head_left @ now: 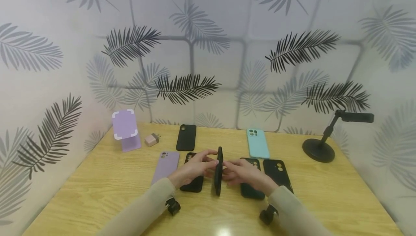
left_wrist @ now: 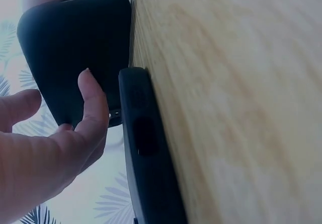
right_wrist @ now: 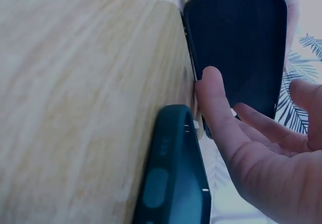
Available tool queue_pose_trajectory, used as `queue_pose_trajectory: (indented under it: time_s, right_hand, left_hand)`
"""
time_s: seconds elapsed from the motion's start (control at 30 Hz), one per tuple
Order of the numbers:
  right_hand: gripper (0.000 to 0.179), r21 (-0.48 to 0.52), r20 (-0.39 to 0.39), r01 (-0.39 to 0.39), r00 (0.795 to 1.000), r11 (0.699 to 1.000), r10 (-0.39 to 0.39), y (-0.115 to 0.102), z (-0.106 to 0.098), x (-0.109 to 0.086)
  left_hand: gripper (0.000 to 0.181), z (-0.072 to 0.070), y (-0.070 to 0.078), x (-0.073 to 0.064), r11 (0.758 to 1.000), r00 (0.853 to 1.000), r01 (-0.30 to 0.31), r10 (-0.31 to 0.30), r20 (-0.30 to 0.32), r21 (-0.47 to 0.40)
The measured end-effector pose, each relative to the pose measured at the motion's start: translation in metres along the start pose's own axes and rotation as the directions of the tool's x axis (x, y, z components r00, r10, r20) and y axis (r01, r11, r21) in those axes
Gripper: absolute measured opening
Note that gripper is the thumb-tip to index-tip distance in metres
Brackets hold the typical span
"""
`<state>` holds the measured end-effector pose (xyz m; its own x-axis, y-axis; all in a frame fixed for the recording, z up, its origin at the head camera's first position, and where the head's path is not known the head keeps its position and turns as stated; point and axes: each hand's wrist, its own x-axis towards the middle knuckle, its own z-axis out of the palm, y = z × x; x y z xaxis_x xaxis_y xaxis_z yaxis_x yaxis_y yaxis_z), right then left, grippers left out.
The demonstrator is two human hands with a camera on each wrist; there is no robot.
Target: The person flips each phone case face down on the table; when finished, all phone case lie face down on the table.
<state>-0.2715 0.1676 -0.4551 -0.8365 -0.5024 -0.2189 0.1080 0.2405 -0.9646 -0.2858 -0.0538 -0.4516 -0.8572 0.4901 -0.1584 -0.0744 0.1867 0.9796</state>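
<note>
Between the two hands a black phone case (head_left: 218,178) stands on its edge, seen almost edge-on in the head view. Its broad flat face (left_wrist: 75,38) shows in the left wrist view, and its other dark face (right_wrist: 236,38), bordered by a thin rim, in the right wrist view. My left hand (head_left: 194,169) holds it from the left, a finger stretched over its face and the thumb by its edge. From the right my right hand (head_left: 245,174) grips it, fingertips at its lower part. Under the left hand lies another black case (head_left: 195,184); under the right, a dark green case (head_left: 252,191).
A purple case (head_left: 165,165) lies left; a black case (head_left: 186,137) and a light blue case (head_left: 259,145) lie farther back. Right is another black case (head_left: 276,172). Along the back stand a purple phone stand (head_left: 125,124), a pink charger plug (head_left: 151,140) and a black stand (head_left: 319,150).
</note>
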Motion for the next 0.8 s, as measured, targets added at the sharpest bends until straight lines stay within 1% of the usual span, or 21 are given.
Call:
queue_pose_trajectory:
  time_s: [0.13,0.27,0.47,0.57,0.67,0.73,0.8]
  right_hand:
    - [0.062,0.008,0.016,-0.007,1.000,1.000,0.007,-0.001,0.000,0.001]
    - [0.066,0.023,0.015,0.004,1.000,1.000,-0.004,0.000,0.002,0.001]
    - [0.062,0.012,0.002,0.016,1.000,1.000,-0.016,0.004,0.001,-0.001]
    - [0.052,-0.020,-0.039,0.005,0.999,1.000,-0.006,0.004,-0.001,-0.002]
    - [0.040,-0.072,-0.097,-0.004,0.995,0.997,-0.003,0.003,-0.004,-0.004]
    - [0.036,-0.101,-0.131,-0.014,0.991,0.995,0.001,0.003,-0.006,-0.006]
    - [0.039,-0.123,-0.161,-0.027,0.987,0.992,0.007,0.003,-0.008,-0.007]
  left_hand:
    - [0.045,0.001,0.001,-0.002,1.000,0.999,-0.005,0.005,0.049,0.011]
    - [0.046,0.003,0.001,-0.004,0.999,0.997,0.001,-0.003,0.079,0.036]
    - [0.048,0.003,-0.004,-0.006,0.996,0.992,0.008,-0.019,0.122,0.091]
    - [0.047,0.002,-0.004,-0.007,0.995,0.991,0.014,-0.027,0.130,0.101]
    - [0.047,0.001,-0.003,-0.007,0.993,0.992,0.016,-0.031,0.124,0.117]
    - [0.047,0.000,-0.001,-0.007,0.993,0.992,0.019,-0.034,0.124,0.120]
    - [0.047,-0.001,0.002,-0.008,0.992,0.991,0.023,-0.038,0.126,0.121]
